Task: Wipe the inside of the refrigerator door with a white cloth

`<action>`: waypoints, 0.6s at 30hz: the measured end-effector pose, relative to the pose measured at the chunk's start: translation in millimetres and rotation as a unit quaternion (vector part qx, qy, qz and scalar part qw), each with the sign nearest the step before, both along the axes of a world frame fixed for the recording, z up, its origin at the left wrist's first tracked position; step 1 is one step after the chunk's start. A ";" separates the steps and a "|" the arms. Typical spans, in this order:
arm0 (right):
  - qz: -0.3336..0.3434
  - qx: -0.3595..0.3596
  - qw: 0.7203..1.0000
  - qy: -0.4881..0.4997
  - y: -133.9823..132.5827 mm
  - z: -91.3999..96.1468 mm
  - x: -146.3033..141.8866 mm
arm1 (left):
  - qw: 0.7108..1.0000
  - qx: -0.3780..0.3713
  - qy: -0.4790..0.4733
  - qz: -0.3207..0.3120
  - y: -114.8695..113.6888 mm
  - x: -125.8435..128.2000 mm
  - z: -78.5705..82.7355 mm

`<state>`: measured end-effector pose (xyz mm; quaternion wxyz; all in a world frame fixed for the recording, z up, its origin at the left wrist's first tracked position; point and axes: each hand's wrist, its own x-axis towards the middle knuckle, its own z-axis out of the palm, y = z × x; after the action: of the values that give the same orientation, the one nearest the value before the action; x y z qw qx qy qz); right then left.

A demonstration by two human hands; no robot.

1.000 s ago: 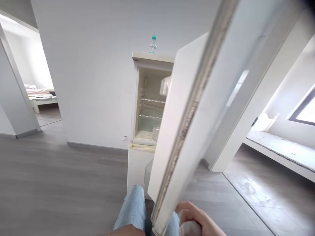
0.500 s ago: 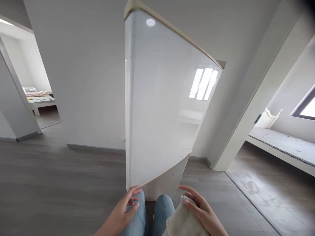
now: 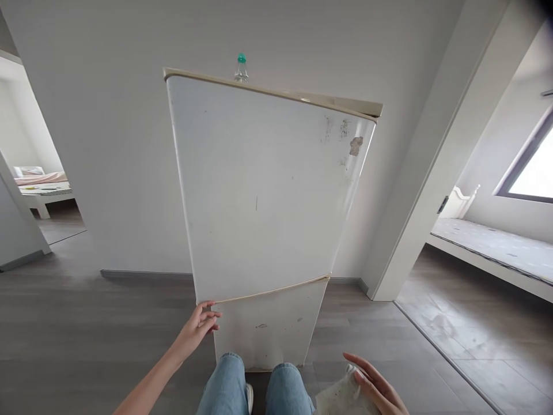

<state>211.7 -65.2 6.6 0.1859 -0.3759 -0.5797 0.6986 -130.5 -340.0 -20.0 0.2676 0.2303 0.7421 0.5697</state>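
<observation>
A white refrigerator with worn cream edging stands in front of me. Its upper door (image 3: 263, 190) has scuffs and a brown patch near the top right; the lower door (image 3: 268, 331) is below it. My left hand (image 3: 203, 323) touches the lower left corner of the upper door with its fingertips, the fingers slightly bent and apart. My right hand (image 3: 378, 386) is low on the right, away from the refrigerator, closed around a crumpled whitish cloth (image 3: 343, 397). Part of the cloth is cut off by the frame's bottom edge.
A clear bottle (image 3: 241, 74) with a green cap shows above the refrigerator's top. My jeans-clad knees (image 3: 285, 386) are close to the lower door. A door frame (image 3: 415, 213) stands to the right, with a bed (image 3: 496, 242) beyond it. Another bed (image 3: 47, 193) shows through the left opening.
The upper door has swung away from me towards the refrigerator body. My left hand has moved left and forward with its corner. My right hand and the cloth have shifted right and lower.
</observation>
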 end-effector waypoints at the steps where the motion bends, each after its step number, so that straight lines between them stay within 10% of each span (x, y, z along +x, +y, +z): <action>1: 0.001 -0.001 1.000 0.002 3.7 -3.7 -1.8 | 1.000 0.001 0.002 0.012 5.2 -9.2 0.3; 18: -0.072 -0.077 0.994 0.000 21.4 -43.4 -9.0 | 0.994 0.073 -0.037 0.075 63.1 -97.9 20.3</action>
<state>202.7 -43.7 -36.8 0.2063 -0.4294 -0.4956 0.7262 -228.4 -276.9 0.4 0.2343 0.1717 0.7029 0.6493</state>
